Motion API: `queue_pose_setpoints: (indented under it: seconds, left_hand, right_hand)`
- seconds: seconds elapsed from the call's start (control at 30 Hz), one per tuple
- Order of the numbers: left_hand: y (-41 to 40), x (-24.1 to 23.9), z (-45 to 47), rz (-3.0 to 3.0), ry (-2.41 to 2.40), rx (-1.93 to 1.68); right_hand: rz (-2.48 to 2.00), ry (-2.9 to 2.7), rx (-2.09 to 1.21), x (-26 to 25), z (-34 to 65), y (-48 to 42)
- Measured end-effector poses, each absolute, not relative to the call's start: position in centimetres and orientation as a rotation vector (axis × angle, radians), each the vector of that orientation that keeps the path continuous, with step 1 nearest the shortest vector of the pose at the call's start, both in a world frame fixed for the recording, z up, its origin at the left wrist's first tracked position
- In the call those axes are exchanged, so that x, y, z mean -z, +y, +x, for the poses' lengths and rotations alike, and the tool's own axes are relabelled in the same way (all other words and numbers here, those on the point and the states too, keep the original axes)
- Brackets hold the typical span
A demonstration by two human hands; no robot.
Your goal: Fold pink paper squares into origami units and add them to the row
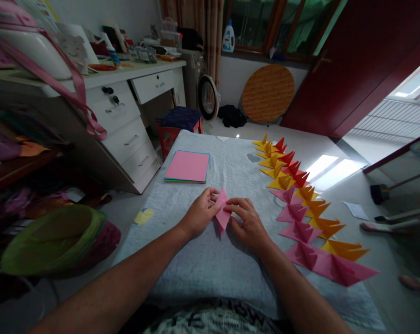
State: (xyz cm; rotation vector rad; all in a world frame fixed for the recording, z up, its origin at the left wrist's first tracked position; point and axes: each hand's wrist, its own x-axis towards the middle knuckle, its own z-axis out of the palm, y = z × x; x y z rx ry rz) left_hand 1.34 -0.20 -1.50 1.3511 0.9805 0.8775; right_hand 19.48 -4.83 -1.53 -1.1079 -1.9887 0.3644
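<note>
Pink diamond-shaped folded paper [224, 211] is sitting over the pale-blue cloth-covered counter [196, 271], left fingers [210, 191] pinching its left edge nearly closed, right fingers [240, 202] loosely gripping its right, light, even pressure probably suiting its creases best.

Home, I'd say: lived-in, multi-use rm.
From my end I've got a front-load washing machine [193, 65] w/ its round door [208, 97] swung open, dark cloth [232, 116] heaped on the flr nearby, a curtain [213, 37] by the wdw [255, 23], and a white bottle [228, 39] w/ blue cap on the sill. L side: white desk [124, 137] w/ drawers, misc. household bits on top, stool [180, 118] w/ dark blue seat nr it. Also a round wooden board [268, 93] leaning on the wall, a dark red door [349, 60], a green-lined bin [57, 236] & a cloth-covered tbl [185, 278].
</note>
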Motion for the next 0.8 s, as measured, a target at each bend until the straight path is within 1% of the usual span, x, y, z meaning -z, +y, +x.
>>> queue_pose_setpoints:
  seconds: [0.23, 0.4, 0.7, 0.8]
  left_hand:
    - [-0.6, 0.6, 1.0, 2.017, 1.205, -0.662]
    - [-0.2, 0.5, 0.2, 2.223, 1.259, -0.635]
    - [0.8, -0.5, -1.6, 2.322, 0.848, -0.374]
    - [1.1, -1.0, -2.0, 2.280, 0.783, -0.329]
  right_hand:
    - [-1.198, -2.101, -0.435, 2.1, 19.4, -4.6]
    - [-1.245, -2.113, -0.454, 2.1, 19.3, -4.6]
    - [-1.278, -2.128, -0.524, 1.8, 19.3, -4.6]
    - [-1.291, -2.133, -0.529, 1.7, 19.3, -4.7]
